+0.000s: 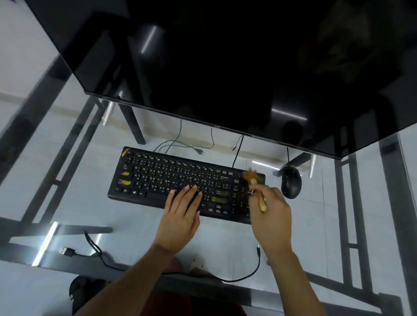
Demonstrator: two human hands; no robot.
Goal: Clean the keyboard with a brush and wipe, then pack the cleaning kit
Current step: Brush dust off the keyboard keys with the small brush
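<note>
A black keyboard [156,179] with white legends and a few yellow marks lies on the glass desk. My left hand [181,207] rests flat on its lower middle, fingers spread over the keys. My right hand [271,211] grips a wooden-handled brush [253,179]. The brush's tan bristles, blurred, touch the keyboard's far right corner. No wipe or kit case shows in this view.
A large dark monitor [221,60] looms over the back of the glass desk [221,237]. A black mouse [291,185] sits just right of the keyboard. A loose black USB cable [92,251] runs along the near edge. Thin cables [178,146] trail behind the keyboard.
</note>
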